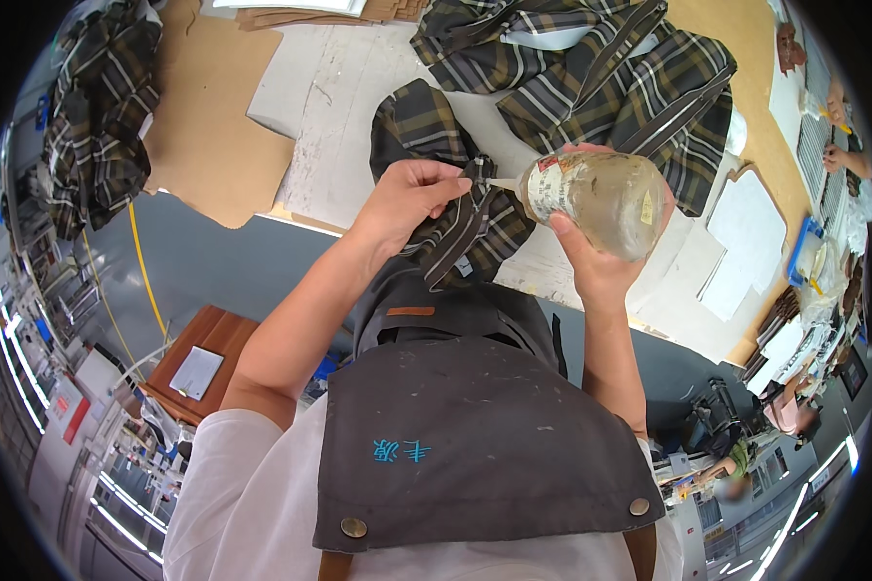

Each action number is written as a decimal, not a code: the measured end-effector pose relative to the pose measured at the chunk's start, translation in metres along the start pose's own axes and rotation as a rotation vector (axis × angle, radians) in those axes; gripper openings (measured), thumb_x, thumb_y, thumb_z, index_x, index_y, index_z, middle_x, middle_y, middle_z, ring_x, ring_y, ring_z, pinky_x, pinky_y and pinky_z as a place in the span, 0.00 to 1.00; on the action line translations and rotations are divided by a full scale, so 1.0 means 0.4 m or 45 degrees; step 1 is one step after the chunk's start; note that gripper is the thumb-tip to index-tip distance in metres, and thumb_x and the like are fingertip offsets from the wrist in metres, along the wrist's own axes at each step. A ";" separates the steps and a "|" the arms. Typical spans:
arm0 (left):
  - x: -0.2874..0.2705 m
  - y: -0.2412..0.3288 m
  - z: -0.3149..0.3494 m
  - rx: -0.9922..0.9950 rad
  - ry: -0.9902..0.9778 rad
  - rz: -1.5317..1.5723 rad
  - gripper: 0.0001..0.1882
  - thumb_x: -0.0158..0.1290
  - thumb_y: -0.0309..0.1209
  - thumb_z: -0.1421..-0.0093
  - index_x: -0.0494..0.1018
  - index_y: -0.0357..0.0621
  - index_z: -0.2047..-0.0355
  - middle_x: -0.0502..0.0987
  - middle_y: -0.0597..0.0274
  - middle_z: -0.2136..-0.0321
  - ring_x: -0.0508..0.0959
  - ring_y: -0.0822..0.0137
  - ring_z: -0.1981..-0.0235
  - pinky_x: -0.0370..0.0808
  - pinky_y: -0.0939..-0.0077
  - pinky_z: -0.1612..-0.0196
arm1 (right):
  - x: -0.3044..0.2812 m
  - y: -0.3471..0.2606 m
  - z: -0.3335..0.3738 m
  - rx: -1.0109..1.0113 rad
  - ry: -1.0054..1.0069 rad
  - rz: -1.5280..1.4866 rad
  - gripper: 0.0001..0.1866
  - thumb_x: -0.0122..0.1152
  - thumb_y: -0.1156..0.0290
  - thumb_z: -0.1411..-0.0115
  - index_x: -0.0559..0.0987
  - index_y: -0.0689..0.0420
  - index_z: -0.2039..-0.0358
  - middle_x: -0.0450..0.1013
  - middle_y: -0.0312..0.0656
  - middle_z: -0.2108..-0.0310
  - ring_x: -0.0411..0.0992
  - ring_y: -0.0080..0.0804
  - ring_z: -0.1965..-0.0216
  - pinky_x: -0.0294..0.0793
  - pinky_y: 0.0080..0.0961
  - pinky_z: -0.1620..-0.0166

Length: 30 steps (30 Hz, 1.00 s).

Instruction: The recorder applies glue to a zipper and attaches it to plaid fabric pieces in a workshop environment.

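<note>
My left hand (409,200) pinches the dark edging of a plaid fabric piece (412,131) between thumb and fingertips. A dark strip with pale edges (463,232), possibly a zip tape, runs down from that spot over the near table edge. Tilted on its side, a cloudy plastic squeeze bottle (622,205) is in my right hand (596,259), with fingers and thumb wrapped round it. The bottle's thin white nozzle (502,182) points left and its tip meets the edging beside my left fingertips. Whether any liquid comes out is too small to tell.
More plaid pieces with dark strips (591,87) lie beyond my hands. Brown card (213,116) and another plaid bundle (102,116) are at the left. White paper patterns (746,232) lie at the right, near a blue tray (804,250). A wooden stool (208,358) stands lower left.
</note>
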<state>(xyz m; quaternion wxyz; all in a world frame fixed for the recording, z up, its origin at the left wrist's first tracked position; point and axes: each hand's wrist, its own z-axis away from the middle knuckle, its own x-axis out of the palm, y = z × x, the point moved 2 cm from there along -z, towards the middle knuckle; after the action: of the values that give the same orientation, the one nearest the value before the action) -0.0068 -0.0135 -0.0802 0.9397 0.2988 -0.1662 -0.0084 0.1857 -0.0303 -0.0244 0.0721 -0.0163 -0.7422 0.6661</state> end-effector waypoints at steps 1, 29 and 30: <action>0.000 0.000 0.000 0.004 -0.002 0.004 0.06 0.54 0.25 0.49 0.72 0.35 0.72 0.70 0.70 0.80 0.63 0.81 0.81 0.61 0.89 0.78 | 0.001 0.000 0.000 0.003 0.004 -0.008 0.41 0.67 0.80 0.61 0.50 0.55 0.50 0.62 0.53 0.56 0.64 0.42 0.53 0.68 0.37 0.53; 0.000 -0.001 0.002 0.029 0.018 -0.023 0.06 0.54 0.25 0.48 0.73 0.35 0.71 0.71 0.70 0.79 0.62 0.82 0.82 0.60 0.89 0.78 | -0.019 -0.021 -0.032 0.127 0.357 -0.531 0.40 0.65 0.77 0.58 0.50 0.57 0.49 0.61 0.57 0.55 0.65 0.49 0.53 0.67 0.42 0.52; -0.003 -0.004 0.000 0.027 0.019 -0.032 0.06 0.54 0.25 0.48 0.73 0.35 0.71 0.71 0.70 0.79 0.62 0.82 0.82 0.60 0.90 0.78 | -0.019 -0.021 -0.032 0.162 0.311 -0.475 0.40 0.65 0.77 0.59 0.50 0.57 0.50 0.61 0.57 0.55 0.65 0.48 0.53 0.67 0.42 0.52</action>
<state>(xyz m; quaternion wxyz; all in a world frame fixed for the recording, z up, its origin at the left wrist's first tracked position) -0.0076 -0.0146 -0.0814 0.9375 0.3109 -0.1554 -0.0160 0.1956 -0.0193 -0.0155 0.2841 0.0454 -0.6747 0.6797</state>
